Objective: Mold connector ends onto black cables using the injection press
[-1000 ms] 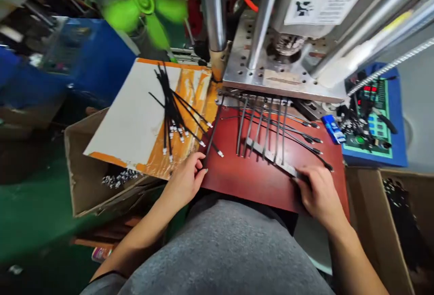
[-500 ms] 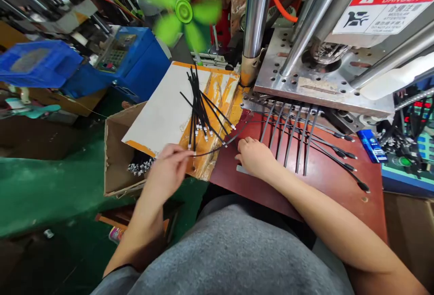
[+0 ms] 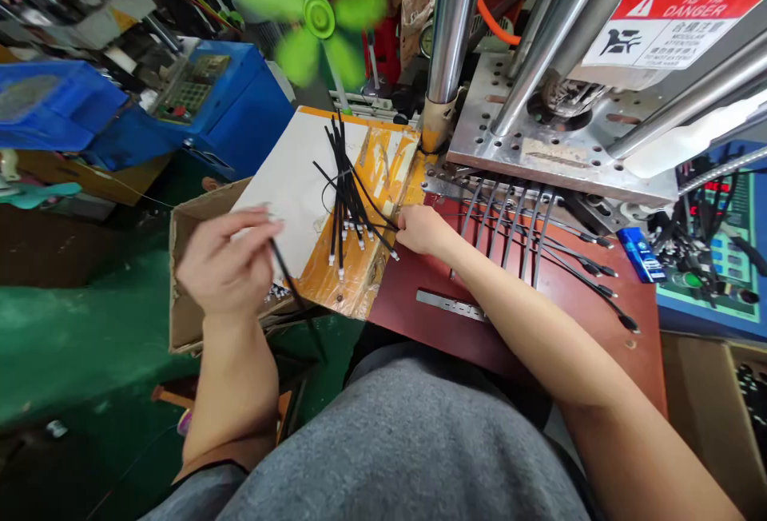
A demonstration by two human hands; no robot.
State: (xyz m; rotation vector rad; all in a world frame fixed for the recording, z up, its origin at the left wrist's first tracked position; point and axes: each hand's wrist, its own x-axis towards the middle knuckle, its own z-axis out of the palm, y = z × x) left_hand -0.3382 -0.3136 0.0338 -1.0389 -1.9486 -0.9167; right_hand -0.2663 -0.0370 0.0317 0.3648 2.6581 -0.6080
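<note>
My left hand point(image 3: 231, 257) is raised over the cardboard box, pinching one end of a short black cable point(image 3: 292, 289). That cable hangs down to the right, its lower end blurred. At the right edge of the orange board point(image 3: 375, 177), my right hand point(image 3: 420, 229) has its fingers closed on the end of a cable from a pile of black cables point(image 3: 344, 193) with white-tipped ends. Several more black cables point(image 3: 509, 237) lie side by side under the press plate, running over the reddish-brown mat point(image 3: 407, 289). A slotted metal strip point(image 3: 449, 303) lies near the mat's front edge.
The press plate point(image 3: 557, 149) and its steel posts point(image 3: 452, 25) rise behind the mat. A green fan point(image 3: 319, 17) spins at the back. The cardboard box point(image 3: 185, 265) stands left, a blue packet point(image 3: 641, 255) right. Blue bins point(image 3: 53, 109) stand farther left.
My left hand has moved left and up with a cable, away from the pile. My right hand has shifted from beside the metal strip up and left to the pile's edge, uncovering the strip.
</note>
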